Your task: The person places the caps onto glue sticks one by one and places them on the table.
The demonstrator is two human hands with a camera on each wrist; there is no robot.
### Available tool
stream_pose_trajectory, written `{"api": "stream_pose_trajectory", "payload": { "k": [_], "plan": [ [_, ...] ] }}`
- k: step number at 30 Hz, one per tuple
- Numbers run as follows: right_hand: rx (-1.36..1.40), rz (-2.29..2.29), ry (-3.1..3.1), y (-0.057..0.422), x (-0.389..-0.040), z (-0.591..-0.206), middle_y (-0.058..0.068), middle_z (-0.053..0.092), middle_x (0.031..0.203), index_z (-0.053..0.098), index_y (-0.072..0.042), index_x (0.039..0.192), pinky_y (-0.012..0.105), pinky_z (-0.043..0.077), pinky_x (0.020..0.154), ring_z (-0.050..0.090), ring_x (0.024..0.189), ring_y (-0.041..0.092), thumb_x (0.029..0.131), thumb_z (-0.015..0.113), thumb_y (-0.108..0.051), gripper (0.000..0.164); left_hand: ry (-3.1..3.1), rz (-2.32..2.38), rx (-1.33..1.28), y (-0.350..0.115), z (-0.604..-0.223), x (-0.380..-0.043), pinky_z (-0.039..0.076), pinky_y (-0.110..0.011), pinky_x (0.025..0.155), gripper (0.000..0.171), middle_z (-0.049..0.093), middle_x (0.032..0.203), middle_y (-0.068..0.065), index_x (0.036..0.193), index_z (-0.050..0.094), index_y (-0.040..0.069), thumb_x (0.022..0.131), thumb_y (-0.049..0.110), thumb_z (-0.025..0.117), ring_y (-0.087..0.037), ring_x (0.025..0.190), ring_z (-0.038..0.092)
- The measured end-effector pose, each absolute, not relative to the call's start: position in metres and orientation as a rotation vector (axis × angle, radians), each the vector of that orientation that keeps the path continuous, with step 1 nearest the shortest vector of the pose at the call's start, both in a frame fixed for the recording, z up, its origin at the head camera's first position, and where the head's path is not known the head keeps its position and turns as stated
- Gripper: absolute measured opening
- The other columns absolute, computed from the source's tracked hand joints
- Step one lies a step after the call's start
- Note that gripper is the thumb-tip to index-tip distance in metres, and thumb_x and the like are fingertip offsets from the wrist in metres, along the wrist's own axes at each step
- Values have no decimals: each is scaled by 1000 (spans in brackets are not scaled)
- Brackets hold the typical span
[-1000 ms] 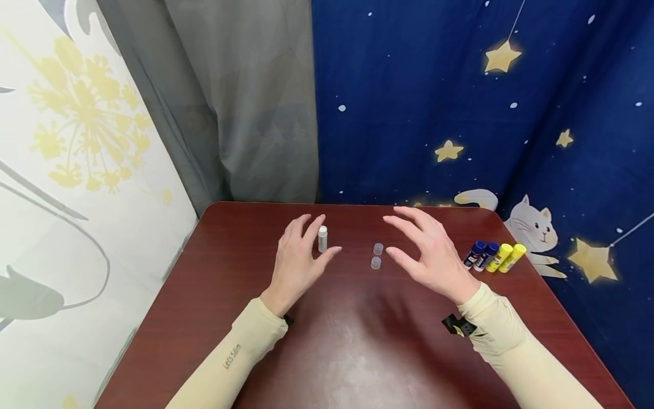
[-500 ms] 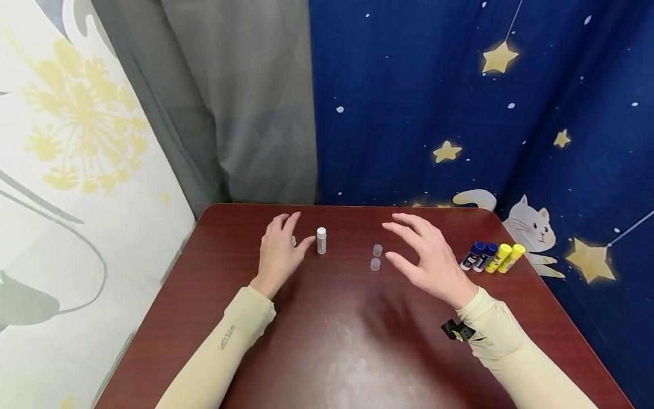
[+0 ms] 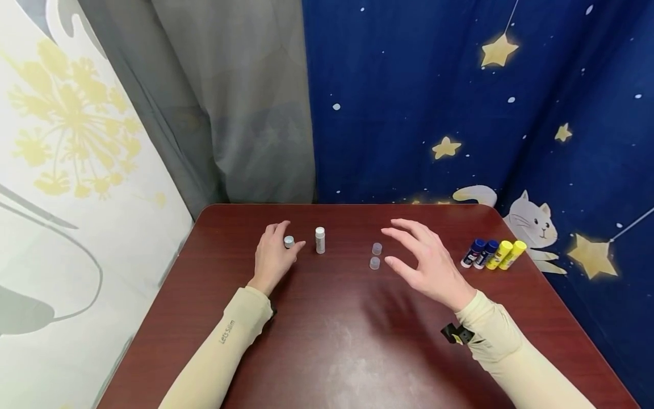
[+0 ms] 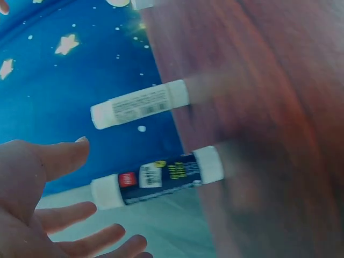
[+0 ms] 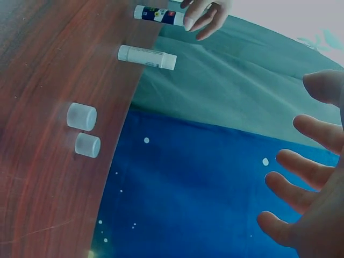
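Note:
My left hand (image 3: 273, 255) is at the top of an upright glue stick (image 4: 161, 179) with a navy label and white ends. In the left wrist view the thumb stands apart from the stick, while a finger is close to its top; whether they touch I cannot tell. A second upright glue stick (image 3: 320, 241), with a white label, stands just right of that hand. My right hand (image 3: 431, 264) hovers over the table with spread fingers and holds nothing. Nearest to it are two small translucent caps (image 3: 376, 249), one behind the other on the tabletop.
Several more glue sticks, two with blue caps (image 3: 485, 254) and two yellow (image 3: 506, 255), lean or stand in a row at the right of the brown table (image 3: 327, 335). Grey and blue curtains (image 3: 398, 113) hang behind the far edge.
My left hand has moved left, away from the white-labelled glue stick, to the navy-labelled one, which has come into sight beside its fingers. The right hand stays nearly in place.

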State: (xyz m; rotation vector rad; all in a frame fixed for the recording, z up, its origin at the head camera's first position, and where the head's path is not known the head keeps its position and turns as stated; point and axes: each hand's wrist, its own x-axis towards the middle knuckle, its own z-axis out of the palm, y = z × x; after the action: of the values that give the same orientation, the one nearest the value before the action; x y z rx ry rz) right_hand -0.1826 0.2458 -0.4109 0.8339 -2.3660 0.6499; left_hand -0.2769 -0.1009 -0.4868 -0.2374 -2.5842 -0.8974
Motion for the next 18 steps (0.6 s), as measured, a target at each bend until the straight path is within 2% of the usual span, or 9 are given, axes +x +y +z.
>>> {"api": "stream_pose_trajectory", "payload": {
  "k": [8, 18],
  "plan": [
    [819, 636, -2379, 246, -184, -413, -4, 47, 148, 57, -32, 142, 57, 34, 104, 43, 135, 20, 88, 77, -33, 58, -2618, -972, -183, -104, -499, -289, 49, -53, 88, 58, 59, 121, -12, 131, 58, 10, 85, 36, 82, -33, 100, 60],
    [798, 651, -2424, 247, -180, -428, -5, 46, 148, 56, -34, 142, 54, 32, 107, 42, 136, 19, 90, 74, -38, 55, -2610, -1141, -71, -105, -523, -290, 50, -46, 80, 37, 68, 95, -3, 105, 64, 14, 80, 30, 87, -29, 86, 63]
  ]
}}
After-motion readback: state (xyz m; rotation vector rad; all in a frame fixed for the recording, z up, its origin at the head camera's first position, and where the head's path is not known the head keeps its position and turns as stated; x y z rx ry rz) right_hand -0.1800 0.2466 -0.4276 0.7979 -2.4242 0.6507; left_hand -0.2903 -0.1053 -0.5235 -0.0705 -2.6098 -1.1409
